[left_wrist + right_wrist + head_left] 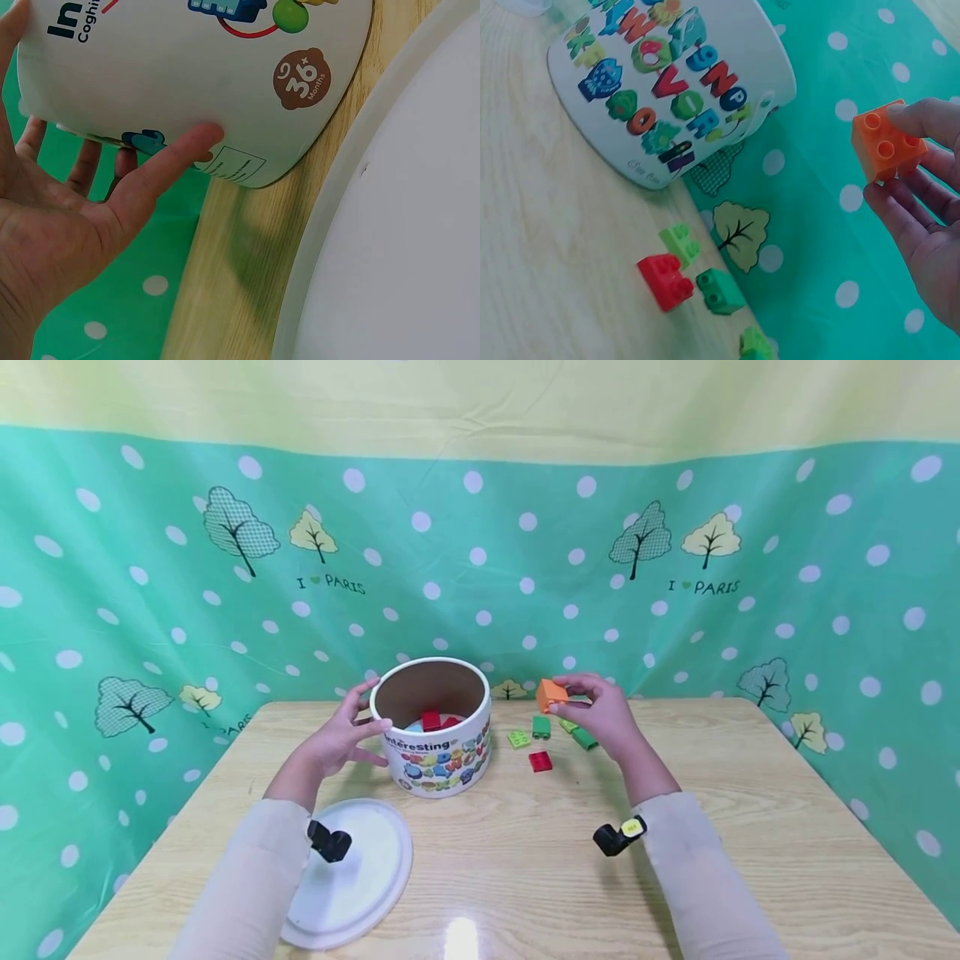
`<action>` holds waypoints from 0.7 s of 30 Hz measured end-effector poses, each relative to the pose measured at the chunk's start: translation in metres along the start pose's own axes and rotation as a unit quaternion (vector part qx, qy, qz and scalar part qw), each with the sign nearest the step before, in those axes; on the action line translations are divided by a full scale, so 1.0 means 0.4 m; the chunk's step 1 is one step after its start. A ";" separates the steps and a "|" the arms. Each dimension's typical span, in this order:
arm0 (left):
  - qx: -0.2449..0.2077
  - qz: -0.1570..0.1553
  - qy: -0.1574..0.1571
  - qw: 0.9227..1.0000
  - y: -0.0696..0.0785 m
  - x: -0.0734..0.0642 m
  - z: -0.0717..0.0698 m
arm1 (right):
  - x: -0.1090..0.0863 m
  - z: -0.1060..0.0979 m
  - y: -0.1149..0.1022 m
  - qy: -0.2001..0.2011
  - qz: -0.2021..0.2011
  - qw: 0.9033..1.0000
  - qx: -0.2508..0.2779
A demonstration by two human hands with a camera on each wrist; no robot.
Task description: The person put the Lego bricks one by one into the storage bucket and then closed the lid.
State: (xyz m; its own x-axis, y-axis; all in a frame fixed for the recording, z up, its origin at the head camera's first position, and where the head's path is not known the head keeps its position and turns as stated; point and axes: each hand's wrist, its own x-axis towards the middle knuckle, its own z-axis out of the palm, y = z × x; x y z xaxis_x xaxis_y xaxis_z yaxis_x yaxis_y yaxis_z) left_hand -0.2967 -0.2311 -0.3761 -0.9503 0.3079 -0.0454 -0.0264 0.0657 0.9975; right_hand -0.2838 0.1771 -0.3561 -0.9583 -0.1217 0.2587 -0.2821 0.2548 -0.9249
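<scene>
My left hand (337, 742) rests spread against the left side of a white printed bucket (438, 768), fingertips at its rim and wall. In the left wrist view one fingertip (201, 136) presses the bucket's side while other fingers reach behind it. My right hand (603, 710) pinches an orange building block (551, 694) between thumb and fingers, raised above the table to the right of the bucket. Studs show on the orange block (889, 142) in the right wrist view. Red blocks (431, 721) and a light blue piece lie inside the bucket.
Right of the bucket lie a red block (540, 762), a light green block (518, 739), a green block (541, 727) and more green ones (584, 739). A round white lid (367, 868) lies on the wooden table (525, 877) at front left. A green dotted curtain (480, 585) hangs behind.
</scene>
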 end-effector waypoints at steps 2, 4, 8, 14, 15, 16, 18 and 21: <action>0.000 0.002 -0.002 1.000 -0.002 -0.003 -0.001 | 0.006 0.003 -0.008 -0.003 0.000 1.000 -0.005; -0.002 0.002 -0.002 1.000 -0.005 -0.002 -0.002 | 0.013 0.006 -0.019 -0.006 -0.001 1.000 -0.007; -0.002 0.003 -0.002 1.000 -0.006 0.002 -0.004 | 0.029 0.009 -0.052 -0.007 -0.008 1.000 -0.013; 0.002 0.006 0.000 1.000 -0.001 0.000 -0.003 | 0.053 0.015 -0.097 -0.004 -0.035 0.999 -0.029; 0.002 0.005 0.000 1.000 -0.001 0.000 -0.004 | 0.056 0.017 -0.102 -0.005 -0.039 0.999 -0.031; 0.002 0.005 0.000 1.000 -0.002 0.000 -0.004 | 0.059 0.019 -0.107 -0.005 -0.043 0.999 -0.033; 0.001 0.004 -0.001 1.000 -0.003 -0.001 -0.003 | 0.065 0.024 -0.118 -0.008 -0.052 0.998 -0.034; 0.001 0.005 -0.003 1.000 -0.004 0.001 -0.003 | 0.073 0.033 -0.134 -0.016 -0.067 0.997 -0.035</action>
State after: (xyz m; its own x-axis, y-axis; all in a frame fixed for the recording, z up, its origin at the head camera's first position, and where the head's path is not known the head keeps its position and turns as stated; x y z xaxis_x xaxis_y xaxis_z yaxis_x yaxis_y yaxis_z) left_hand -0.2973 -0.2324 -0.3775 -0.9488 0.3137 -0.0364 -0.0167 0.0653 0.9977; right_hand -0.2960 0.1473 -0.3027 -0.9100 -0.1890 0.3690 -0.4113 0.2995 -0.8609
